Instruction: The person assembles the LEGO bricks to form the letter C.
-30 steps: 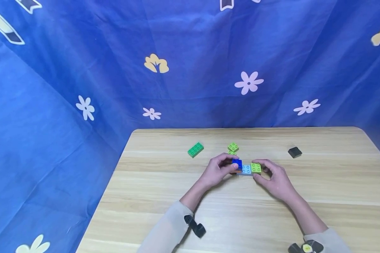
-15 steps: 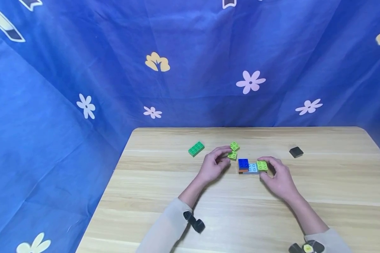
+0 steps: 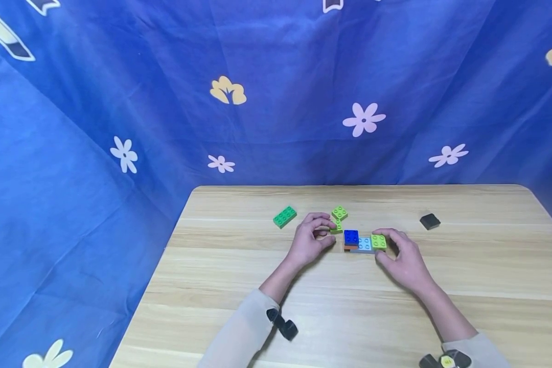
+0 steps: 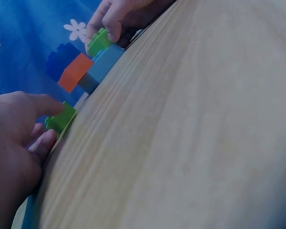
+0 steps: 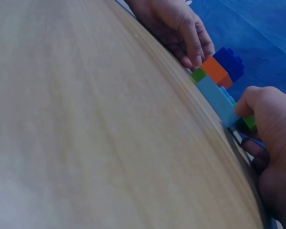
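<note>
Block build in hand: right hand (image 3: 402,258) pinches lime brick (image 3: 379,241) end of block assembly (image 3: 361,243), steadying it. Left hand (image 3: 309,239) pinches small lime brick (image 3: 336,227). Next, likely: lift, align studs, press down.

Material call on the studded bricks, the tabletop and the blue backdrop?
Stacked studded bricks held by the right hand: likely moulded plastic, saturated colours, crisp studs and edges. Pale tabletop: wood or wood-look laminate, printed-looking straight grain, matte. Blue flowered backdrop: thin fabric, with soft folds and creases.

The stack (image 3: 364,244) is sitting between the hands — the left hand (image 3: 309,239) touching a small brick (image 3: 336,227), another brick (image 3: 339,212) lying just behind it.
</note>
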A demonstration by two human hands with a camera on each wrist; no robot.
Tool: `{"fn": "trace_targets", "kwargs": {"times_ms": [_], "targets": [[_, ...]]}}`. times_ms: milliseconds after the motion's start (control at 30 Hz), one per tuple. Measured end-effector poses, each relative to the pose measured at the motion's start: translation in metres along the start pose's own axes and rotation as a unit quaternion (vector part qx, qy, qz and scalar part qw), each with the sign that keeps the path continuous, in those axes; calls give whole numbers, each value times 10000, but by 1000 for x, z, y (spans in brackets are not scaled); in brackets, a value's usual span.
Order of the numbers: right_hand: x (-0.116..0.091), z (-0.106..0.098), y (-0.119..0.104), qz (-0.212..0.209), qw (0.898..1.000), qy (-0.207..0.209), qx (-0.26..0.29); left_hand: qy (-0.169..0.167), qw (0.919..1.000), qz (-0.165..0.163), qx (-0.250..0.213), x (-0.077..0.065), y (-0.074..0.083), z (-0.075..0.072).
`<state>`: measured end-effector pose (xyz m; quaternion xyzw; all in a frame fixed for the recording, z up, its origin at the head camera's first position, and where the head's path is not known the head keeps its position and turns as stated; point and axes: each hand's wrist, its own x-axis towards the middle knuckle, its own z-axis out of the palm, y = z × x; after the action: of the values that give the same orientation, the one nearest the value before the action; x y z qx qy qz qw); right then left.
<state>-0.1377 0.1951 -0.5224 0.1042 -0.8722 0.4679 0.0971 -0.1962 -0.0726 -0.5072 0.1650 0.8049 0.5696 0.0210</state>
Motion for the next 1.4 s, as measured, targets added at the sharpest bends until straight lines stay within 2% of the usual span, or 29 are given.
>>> {"fn": "trace_targets", "kwargs": {"times_ms": [433,533,700,867,1133,1300,1400], "targets": [[0,0,-1,51,9999,-39,-142,180,9990,255,305,-2,1,4],[0,0,-1,30,9998,-34,-169,-23,9983,367,442,-2,1,4],[0,0,0,-4,9998,-32,-207,-421,9929,484,1000,-3,1,3],[1,0,0,-16,9998,-48,-204,-430,9921,353,1122,-4,3,3],[0,1,0,-6,9998,-58,-186,-115,9965,270,780,-4,3,4],[0,1,0,12,9998,-70,-209,8,9993,113,359,-4,1,3],[-1,1,0,-10,9997,-55,-232,-25,9999,-37,-118,-4,1,2]]}}
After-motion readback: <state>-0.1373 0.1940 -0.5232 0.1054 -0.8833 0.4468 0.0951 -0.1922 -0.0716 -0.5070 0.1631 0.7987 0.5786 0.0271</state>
